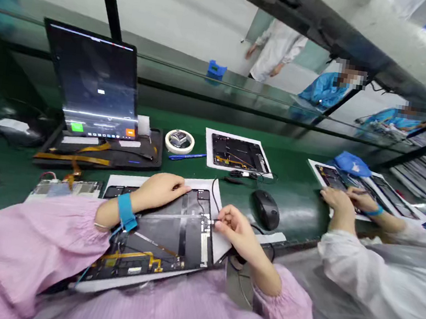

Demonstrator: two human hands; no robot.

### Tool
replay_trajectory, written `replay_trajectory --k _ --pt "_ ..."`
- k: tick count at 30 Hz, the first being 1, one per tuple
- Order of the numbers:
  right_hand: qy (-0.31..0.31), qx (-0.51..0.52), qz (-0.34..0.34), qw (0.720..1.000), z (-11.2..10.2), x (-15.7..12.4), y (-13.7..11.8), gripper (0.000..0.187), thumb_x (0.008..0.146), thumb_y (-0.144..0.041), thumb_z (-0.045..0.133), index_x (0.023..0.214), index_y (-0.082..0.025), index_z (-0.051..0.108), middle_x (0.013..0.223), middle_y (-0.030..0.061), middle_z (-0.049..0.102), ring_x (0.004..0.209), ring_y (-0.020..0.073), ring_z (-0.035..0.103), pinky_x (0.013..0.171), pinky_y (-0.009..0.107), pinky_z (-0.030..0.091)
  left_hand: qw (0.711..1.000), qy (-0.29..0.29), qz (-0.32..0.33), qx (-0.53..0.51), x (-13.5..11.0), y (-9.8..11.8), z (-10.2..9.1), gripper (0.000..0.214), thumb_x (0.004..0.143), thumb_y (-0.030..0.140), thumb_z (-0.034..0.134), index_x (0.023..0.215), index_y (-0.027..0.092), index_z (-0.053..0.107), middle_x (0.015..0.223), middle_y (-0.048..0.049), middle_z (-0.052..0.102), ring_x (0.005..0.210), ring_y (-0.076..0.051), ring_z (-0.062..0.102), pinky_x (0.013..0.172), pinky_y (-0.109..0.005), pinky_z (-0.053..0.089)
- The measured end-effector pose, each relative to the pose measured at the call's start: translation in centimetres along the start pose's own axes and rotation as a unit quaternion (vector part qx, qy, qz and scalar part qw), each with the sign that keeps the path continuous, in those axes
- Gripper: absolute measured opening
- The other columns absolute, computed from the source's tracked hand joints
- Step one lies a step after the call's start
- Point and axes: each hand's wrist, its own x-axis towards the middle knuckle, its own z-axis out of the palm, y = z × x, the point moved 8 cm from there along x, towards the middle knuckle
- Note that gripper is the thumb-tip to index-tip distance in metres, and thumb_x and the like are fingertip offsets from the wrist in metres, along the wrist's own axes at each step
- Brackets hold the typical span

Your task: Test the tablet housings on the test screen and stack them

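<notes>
An opened tablet [165, 234] lies on a white sheet in front of me, its inner side up, with orange flex cables [135, 258] and a small board at its right edge. Across the tablet's upper edge rests my left hand [156, 192], fingers curled and thumb stretched to the right; a blue wrist strap [126, 212] is around that wrist. My right hand [235, 230] pinches the plug of a thin black cable [215, 194] at the small board on the tablet's right edge. The fingertips partly hide the plug.
An upright lit screen [96, 85] stands at the back left. Behind my hands are a tape roll [178, 149], a blue pen [187, 156] and another opened tablet [239, 154]. A black mouse [265, 209] sits to the right; farther right, a co-worker's hands [340, 201] work on other panels.
</notes>
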Motion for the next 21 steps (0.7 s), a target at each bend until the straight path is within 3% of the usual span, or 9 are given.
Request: replay_trajectory --k 3,5,9,11,14,16,18,20,21 --pt "-0.002 -0.074 -0.013 0.997 0.3 -0.1 -0.8 0.021 0.084 -0.038 0.059 0.088 -0.021 0.048 0.073 -0.0021 0.053 0.067 0.0126 0.053 0.062 0.025 0.04 1.0 0.001 -0.003 0.0 0.1 0.1 0.1 0.045 0.092 0.052 0.037 0.068 0.019 0.056 0.071 -0.002 0.063 0.063 -0.016 0.053 0.056 -0.026 0.025" --pt "0.014 -0.195 -0.04 0.98 0.6 -0.4 -1.5 0.016 0.087 -0.035 0.054 0.092 -0.02 0.048 0.073 -0.0007 0.054 0.068 0.0146 0.053 0.064 0.028 0.041 1.0 0.0 -0.005 0.0 0.1 0.1 0.1 0.045 0.092 0.052 0.038 0.068 0.019 0.056 0.07 -0.0019 0.063 0.063 -0.015 0.052 0.056 -0.026 0.024" --pt "0.071 -0.45 -0.111 0.883 2.4 -1.4 -2.8 0.018 0.089 -0.025 0.046 0.104 -0.016 0.048 0.087 0.0081 0.06 0.079 0.0214 0.057 0.073 0.036 0.045 1.0 0.001 -0.01 0.0 0.0 0.2 0.0 0.044 0.091 0.051 0.039 0.066 0.019 0.056 0.068 -0.0014 0.062 0.062 -0.015 0.051 0.055 -0.026 0.024" --pt "0.095 -0.493 -0.129 0.855 3.4 -1.8 -2.9 0.02 0.089 -0.021 0.041 0.107 -0.014 0.047 0.093 0.0121 0.062 0.082 0.0235 0.059 0.073 0.037 0.047 1.0 0.004 -0.009 0.005 0.0 0.3 -0.1 0.044 0.091 0.051 0.04 0.065 0.019 0.055 0.068 -0.0014 0.062 0.061 -0.015 0.051 0.055 -0.026 0.023" --pt "0.099 -0.494 -0.129 0.854 3.5 -2.0 -2.9 0.024 0.09 -0.021 0.039 0.112 -0.013 0.046 0.089 0.0105 0.063 0.077 0.0219 0.061 0.069 0.034 0.048 1.0 0.004 -0.008 0.01 0.0 0.3 -0.1 0.045 0.091 0.05 0.04 0.063 0.018 0.054 0.067 -0.0014 0.061 0.061 -0.015 0.05 0.055 -0.026 0.022" --pt "0.095 -0.466 -0.129 0.87 2.0 -1.9 -3.0 0.029 0.091 -0.025 0.042 0.119 -0.014 0.044 0.082 0.0059 0.063 0.071 0.019 0.06 0.066 0.031 0.049 1.0 0.001 -0.008 0.005 0.0 0.3 -0.1 0.045 0.091 0.05 0.039 0.065 0.018 0.055 0.067 -0.0014 0.061 0.061 -0.015 0.05 0.055 -0.026 0.023" --pt "0.183 -0.45 -0.144 0.862 -1.9 -2.3 -3.7 0.028 0.092 -0.027 0.042 0.117 -0.016 0.048 0.081 0.0046 0.063 0.073 0.0183 0.06 0.069 0.031 0.049 1.0 -0.004 -0.006 -0.003 0.0 0.2 0.0 0.044 0.091 0.05 0.039 0.066 0.019 0.056 0.068 -0.0014 0.061 0.062 -0.015 0.051 0.055 -0.026 0.023" --pt "0.34 -0.464 -0.164 0.802 -7.2 -3.6 -4.4 0.022 0.091 -0.029 0.042 0.105 -0.017 0.055 0.09 0.0085 0.063 0.087 0.0217 0.059 0.082 0.038 0.048 1.0 -0.002 -0.006 -0.005 0.0 0.1 0.0 0.045 0.091 0.051 0.039 0.066 0.019 0.056 0.068 -0.0014 0.062 0.061 -0.015 0.051 0.055 -0.026 0.023" --pt "0.387 -0.481 -0.165 0.769 -9.2 -4.2 -4.3 0.02 0.089 -0.031 0.045 0.099 -0.017 0.056 0.094 0.0105 0.063 0.094 0.0245 0.058 0.088 0.042 0.046 1.0 0.004 -0.006 -0.003 0.0 0.1 0.0 0.045 0.091 0.051 0.039 0.065 0.019 0.056 0.068 -0.0015 0.062 0.061 -0.015 0.051 0.055 -0.026 0.023"
